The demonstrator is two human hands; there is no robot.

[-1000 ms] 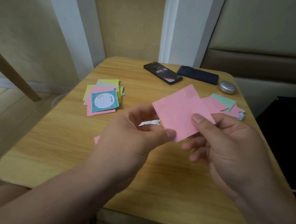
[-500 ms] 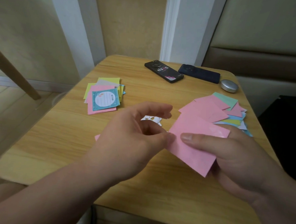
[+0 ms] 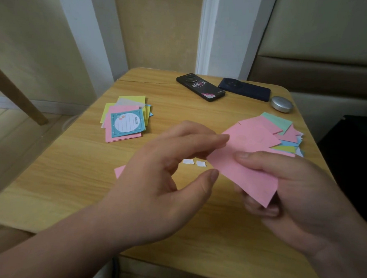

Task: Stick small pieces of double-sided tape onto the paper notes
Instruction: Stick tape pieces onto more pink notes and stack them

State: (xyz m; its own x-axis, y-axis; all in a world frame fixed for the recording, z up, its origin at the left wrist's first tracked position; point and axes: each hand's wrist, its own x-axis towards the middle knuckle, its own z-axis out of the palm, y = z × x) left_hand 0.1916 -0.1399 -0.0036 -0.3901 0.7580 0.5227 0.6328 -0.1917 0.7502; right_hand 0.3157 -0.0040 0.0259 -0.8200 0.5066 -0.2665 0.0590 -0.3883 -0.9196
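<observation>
My right hand holds a pink paper note just above the table, thumb on top and fingers underneath. My left hand is beside it on the left. Its fingertips touch the note's upper left edge, while its thumb is spread away from the paper and grips nothing. Two small white tape pieces lie on the table between my hands. A corner of another pink note shows from under my left hand.
A stack of coloured notes with a blue printed one on top lies at the left. A loose pile of notes lies at the right. Two phones and a silver oval case sit at the table's far edge.
The pink note came down from a raised position to low over the table. My left thumb and finger, which pinched its edge, have spread apart.
</observation>
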